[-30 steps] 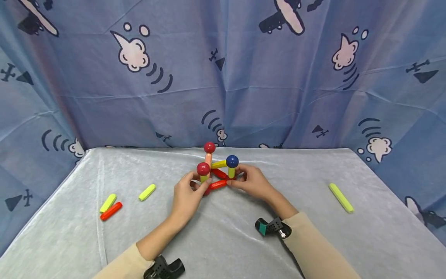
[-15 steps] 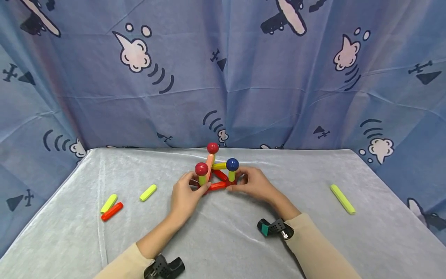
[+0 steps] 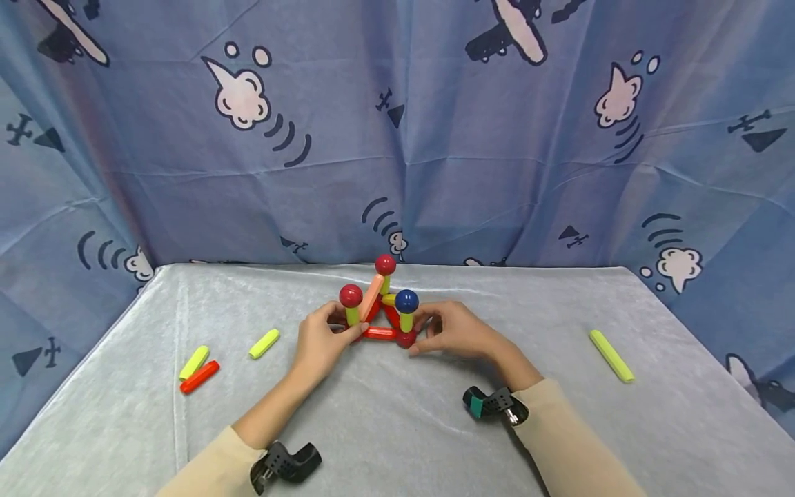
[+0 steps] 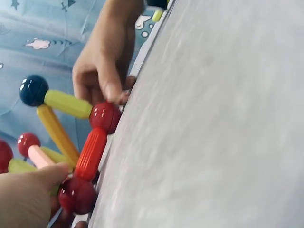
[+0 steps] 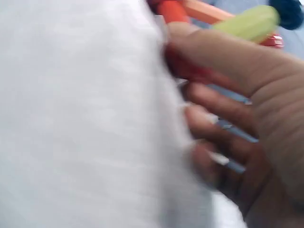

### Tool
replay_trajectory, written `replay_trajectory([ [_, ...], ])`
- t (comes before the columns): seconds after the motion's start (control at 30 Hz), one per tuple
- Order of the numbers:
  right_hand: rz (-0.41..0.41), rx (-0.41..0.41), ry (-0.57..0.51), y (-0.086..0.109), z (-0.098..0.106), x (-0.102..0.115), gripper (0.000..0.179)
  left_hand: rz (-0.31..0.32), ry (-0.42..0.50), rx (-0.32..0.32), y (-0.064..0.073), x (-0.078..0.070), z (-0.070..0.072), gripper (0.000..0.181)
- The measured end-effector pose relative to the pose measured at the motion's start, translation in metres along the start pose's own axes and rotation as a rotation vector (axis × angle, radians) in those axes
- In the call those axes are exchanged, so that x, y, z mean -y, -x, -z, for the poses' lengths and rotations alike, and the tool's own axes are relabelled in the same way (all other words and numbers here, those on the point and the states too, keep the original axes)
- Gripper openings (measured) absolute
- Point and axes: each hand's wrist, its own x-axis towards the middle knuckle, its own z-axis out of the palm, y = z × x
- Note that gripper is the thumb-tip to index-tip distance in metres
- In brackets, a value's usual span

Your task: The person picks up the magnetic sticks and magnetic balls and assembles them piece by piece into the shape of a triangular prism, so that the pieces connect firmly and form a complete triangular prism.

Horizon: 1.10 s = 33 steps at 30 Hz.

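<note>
A magnetic stick-and-ball structure (image 3: 380,333) stands on the table between both hands. Red sticks and red balls form its triangular base. Short yellow-green sticks rise from the corners, topped by a blue ball (image 3: 406,301) at right and red balls at left (image 3: 350,295) and back (image 3: 385,264). A salmon stick (image 3: 371,297) slants along the left side. My left hand (image 3: 319,345) grips the left front corner, thumb by the lower red ball (image 4: 77,195). My right hand (image 3: 462,331) pinches the right base ball (image 4: 105,117) with the thumb in front; its other fingers are partly hidden.
On the left of the grey cloth (image 3: 248,414) lie two yellow-green sticks (image 3: 264,343) (image 3: 194,362) and a red stick (image 3: 200,377). Far right lies a longer yellow-green stick (image 3: 611,355). A blue patterned curtain (image 3: 348,138) hangs behind the table.
The structure has been turned between the hands: its right front corner came nearer and the back red ball shifted right. My left hand moved slightly left with its corner.
</note>
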Motion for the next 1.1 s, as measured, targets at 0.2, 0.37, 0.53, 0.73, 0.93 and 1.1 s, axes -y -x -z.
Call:
replay_trajectory([
  [0.2, -0.055, -0.104, 0.174, 0.031, 0.065, 0.002, 0.044, 0.01, 0.014, 0.068, -0.003, 0.001, 0.002, 0.028],
  [0.37, -0.218, -0.122, 0.283, 0.077, 0.12, -0.007, 0.051, -0.007, 0.025, 0.079, -0.004, 0.0, -0.002, 0.031],
  [0.53, -0.373, -0.136, 0.35, 0.113, 0.144, -0.035, 0.056, -0.001, 0.024, 0.062, -0.003, 0.005, -0.002, 0.031],
  [0.73, -0.564, -0.09, 0.374, 0.148, 0.155, -0.068, 0.06, 0.023, 0.018, 0.078, 0.002, 0.012, 0.003, 0.033],
  [0.93, -0.697, -0.025, 0.299, 0.157, 0.155, -0.09, 0.068, 0.018, 0.018, 0.079, 0.0, 0.011, 0.003, 0.031],
  [1.1, -0.75, -0.017, 0.165, 0.157, 0.151, -0.094, 0.057, 0.022, 0.016, 0.082, -0.002, 0.007, 0.002, 0.03],
])
